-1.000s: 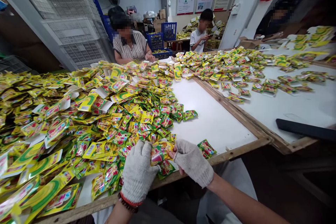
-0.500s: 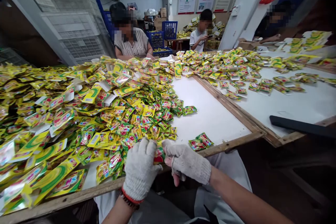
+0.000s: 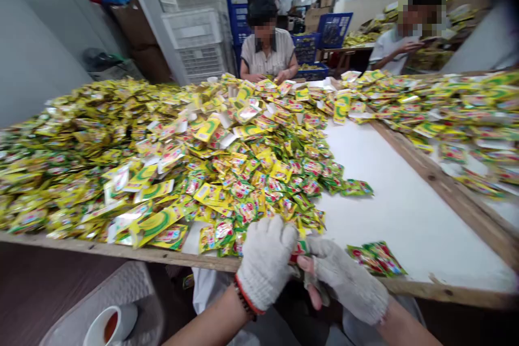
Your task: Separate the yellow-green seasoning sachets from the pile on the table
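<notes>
head view: packet [image 3: 299, 252] between gloved left hand [image 3: 265, 253] and right hand [image 3: 344, 275], pinched by both. pile [image 3: 251, 189] just beyond the grip; loose packets [image 3: 385, 258] to its right. likely light, soft, slick; best pinched at the edges.

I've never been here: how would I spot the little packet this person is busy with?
Find the white, wood-edged table heaped with yellow and green packets. At its near edge, the person's left hand and right hand meet, in pale gloves. The packet showing red between them is held; its nearest neighbours lie on the table.
</notes>
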`<state>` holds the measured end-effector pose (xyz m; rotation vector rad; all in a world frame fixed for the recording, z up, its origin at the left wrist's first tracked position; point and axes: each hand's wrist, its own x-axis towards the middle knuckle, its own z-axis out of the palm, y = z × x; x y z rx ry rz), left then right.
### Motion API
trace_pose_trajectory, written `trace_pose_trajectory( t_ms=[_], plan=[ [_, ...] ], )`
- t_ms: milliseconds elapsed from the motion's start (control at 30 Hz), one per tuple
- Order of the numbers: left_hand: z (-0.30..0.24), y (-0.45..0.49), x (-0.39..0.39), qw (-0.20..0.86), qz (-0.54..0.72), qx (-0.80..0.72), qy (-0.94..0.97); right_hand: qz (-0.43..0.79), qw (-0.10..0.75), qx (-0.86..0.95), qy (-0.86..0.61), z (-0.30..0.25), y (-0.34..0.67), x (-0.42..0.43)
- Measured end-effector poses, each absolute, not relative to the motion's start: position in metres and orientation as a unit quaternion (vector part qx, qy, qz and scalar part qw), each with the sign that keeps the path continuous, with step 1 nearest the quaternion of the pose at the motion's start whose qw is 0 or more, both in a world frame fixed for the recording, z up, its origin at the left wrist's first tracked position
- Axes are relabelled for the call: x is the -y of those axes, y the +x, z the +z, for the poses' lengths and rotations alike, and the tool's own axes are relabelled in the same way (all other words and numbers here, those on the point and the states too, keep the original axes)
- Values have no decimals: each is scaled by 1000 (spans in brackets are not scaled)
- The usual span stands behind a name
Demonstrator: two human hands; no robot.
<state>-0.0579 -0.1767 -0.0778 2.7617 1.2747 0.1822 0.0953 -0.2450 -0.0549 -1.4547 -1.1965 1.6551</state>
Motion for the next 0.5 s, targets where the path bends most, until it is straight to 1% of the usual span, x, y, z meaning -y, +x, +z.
trace_pose_trajectory(
  t_ms=[100,200,267,333,433,467,500],
  plan=[
    [-67,-67,172,169,78,-379,906,578,284,457,-613,-63,93,243],
    [-59,-86,164,352,113,-423,827,578,280,430,-635,-76,94,239],
    [-59,-98,162,446,124,-458,759,569,277,419,-651,-83,93,236],
    [-63,-107,162,487,137,-476,720,532,262,417,-689,-89,90,232],
    [-66,-121,163,504,152,-484,699,472,221,446,-728,-94,86,222],
    [-65,-127,161,501,152,-484,702,464,209,467,-723,-96,87,218],
    [-63,-136,157,480,156,-493,709,457,214,489,-712,-97,90,214]
  ],
)
